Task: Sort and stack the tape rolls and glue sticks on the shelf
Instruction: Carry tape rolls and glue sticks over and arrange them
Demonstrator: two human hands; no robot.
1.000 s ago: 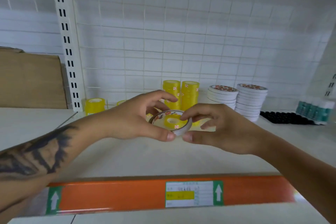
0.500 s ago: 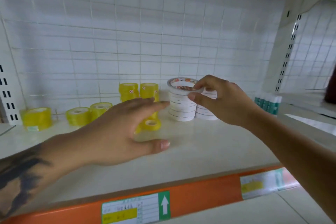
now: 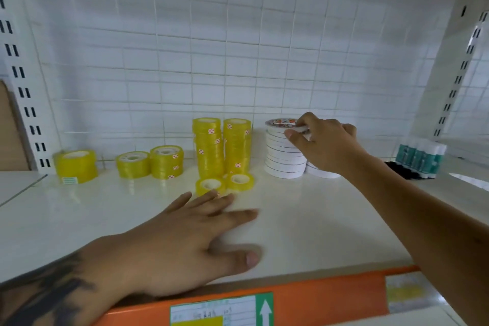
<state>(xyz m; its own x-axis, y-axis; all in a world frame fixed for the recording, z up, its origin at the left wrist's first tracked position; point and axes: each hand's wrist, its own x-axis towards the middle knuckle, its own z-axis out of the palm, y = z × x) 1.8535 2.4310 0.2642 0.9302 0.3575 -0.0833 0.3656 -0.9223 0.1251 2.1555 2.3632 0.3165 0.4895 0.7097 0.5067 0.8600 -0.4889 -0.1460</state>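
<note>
My right hand (image 3: pixel 321 144) pinches a white tape roll (image 3: pixel 280 124) that lies on top of the left white stack (image 3: pixel 283 159). A second white stack (image 3: pixel 321 171) is mostly hidden behind that hand. My left hand (image 3: pixel 185 241) lies flat and open on the shelf (image 3: pixel 317 219), holding nothing. Two tall stacks of yellow tape (image 3: pixel 222 147) stand in the middle, with two small yellow rolls (image 3: pixel 225 184) in front of them. More yellow rolls (image 3: pixel 149 163) and a wide yellow roll (image 3: pixel 76 165) sit to the left. Glue sticks (image 3: pixel 420 157) stand at the far right.
A white tiled wall backs the shelf. Slotted white uprights (image 3: pixel 26 103) stand at both sides. An orange price strip (image 3: pixel 304 302) runs along the front edge. A black tray (image 3: pixel 402 171) lies beside the glue sticks. Cardboard (image 3: pixel 10 135) shows at the far left.
My right hand carried the white roll from in front of me to the top of the left white stack. My left hand let go and dropped flat onto the shelf.
</note>
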